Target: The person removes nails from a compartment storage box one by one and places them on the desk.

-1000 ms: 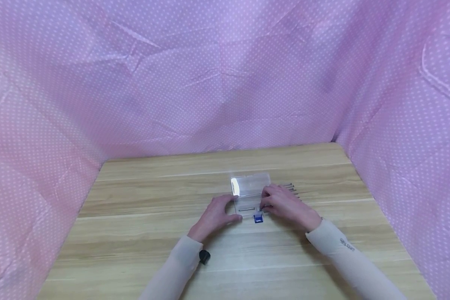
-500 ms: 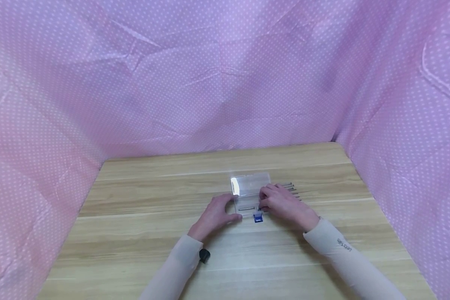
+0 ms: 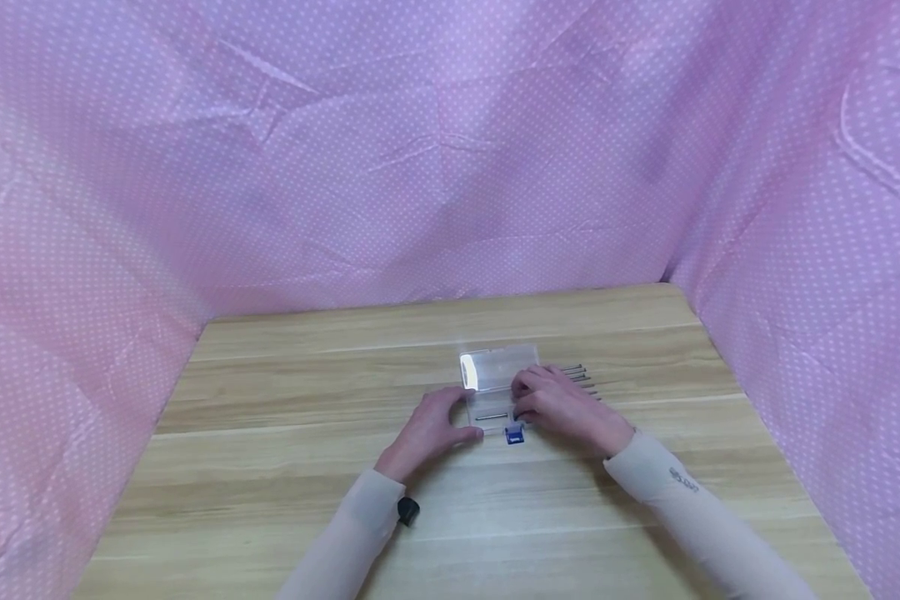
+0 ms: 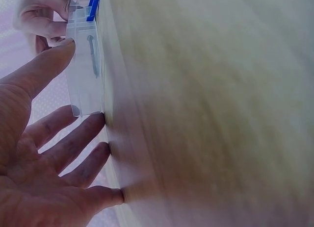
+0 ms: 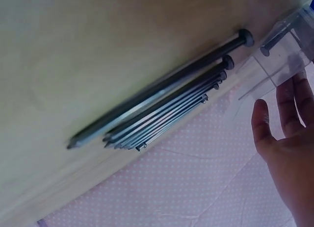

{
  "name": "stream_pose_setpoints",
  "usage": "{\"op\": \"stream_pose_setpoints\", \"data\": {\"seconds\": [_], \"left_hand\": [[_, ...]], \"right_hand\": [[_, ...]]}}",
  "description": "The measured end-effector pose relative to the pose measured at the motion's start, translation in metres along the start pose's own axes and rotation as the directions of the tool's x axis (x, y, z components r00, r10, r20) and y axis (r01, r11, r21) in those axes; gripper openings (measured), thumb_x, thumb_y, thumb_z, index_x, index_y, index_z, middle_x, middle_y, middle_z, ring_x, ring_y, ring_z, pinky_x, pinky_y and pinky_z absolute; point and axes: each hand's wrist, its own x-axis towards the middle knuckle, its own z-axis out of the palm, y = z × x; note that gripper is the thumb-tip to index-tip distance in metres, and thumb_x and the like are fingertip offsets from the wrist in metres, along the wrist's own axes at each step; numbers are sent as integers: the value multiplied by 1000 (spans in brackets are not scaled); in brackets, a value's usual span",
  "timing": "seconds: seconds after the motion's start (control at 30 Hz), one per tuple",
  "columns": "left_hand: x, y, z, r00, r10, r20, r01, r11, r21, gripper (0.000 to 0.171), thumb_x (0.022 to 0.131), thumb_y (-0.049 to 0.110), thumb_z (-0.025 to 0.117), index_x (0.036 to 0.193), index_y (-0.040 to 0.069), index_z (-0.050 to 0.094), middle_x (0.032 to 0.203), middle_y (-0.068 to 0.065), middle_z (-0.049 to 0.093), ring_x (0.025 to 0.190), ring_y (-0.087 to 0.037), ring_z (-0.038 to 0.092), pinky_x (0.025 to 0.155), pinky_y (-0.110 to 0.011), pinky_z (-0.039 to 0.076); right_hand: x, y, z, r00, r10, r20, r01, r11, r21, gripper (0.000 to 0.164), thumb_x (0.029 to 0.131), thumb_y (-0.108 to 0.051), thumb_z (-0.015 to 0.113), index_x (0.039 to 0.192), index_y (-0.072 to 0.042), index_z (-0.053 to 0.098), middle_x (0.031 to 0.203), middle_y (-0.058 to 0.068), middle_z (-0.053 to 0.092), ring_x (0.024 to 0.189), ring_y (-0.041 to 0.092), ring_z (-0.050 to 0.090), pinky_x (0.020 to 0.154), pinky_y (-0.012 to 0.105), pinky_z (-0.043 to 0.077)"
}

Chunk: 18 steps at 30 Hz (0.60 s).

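A clear plastic box [image 3: 499, 368] lies with its lid folded back on the wooden table, a blue latch [image 3: 514, 435] at its front. My left hand [image 3: 433, 423] holds its left end, thumb at the front edge and fingertips around the far corner. One nail [image 4: 93, 55] lies in the left compartment. The fingers of my right hand [image 3: 566, 408] reach into the right part of the box, bent. Another nail [image 5: 279, 39] shows there in the right wrist view; whether those fingertips pinch it is hidden.
Several steel nails of differing lengths [image 5: 167, 92] lie side by side on the table [image 3: 285, 467], just right of the box. A pink dotted cloth [image 3: 390, 167] hangs behind and beside the table. A black round object [image 3: 408, 511] sits at my left wrist.
My right hand has shifted slightly left, further over the box. My left hand stays at the left end, and the nails beside the box have not moved.
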Motion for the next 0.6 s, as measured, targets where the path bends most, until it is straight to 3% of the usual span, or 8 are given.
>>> {"op": "stream_pose_setpoints", "data": {"seconds": [0.17, 0.6], "left_hand": [[-1, 1, -1, 1000, -11, -2, 11, 1000, 3, 71, 84, 33, 87, 144, 9, 58, 142, -11, 61, 135, -32, 52, 116, -51, 39], [2, 1, -1, 1000, 1, -7, -1, 1000, 16, 70, 82, 32, 88, 141, 6, 60, 140, -14, 62, 133, -34, 54, 115, -51, 40]], "right_hand": [[5, -1, -1, 999, -37, -1, 37, 999, 2, 7, 90, -16, 81, 96, -20, 83, 109, -2, 65, 107, 19, 55, 91, 38, 46], [3, -4, -2, 999, -23, 41, 24, 1000, -16, 6, 94, -14, 74, 99, -14, 77, 116, 0, 65, 113, 20, 55, 96, 39, 47]]}}
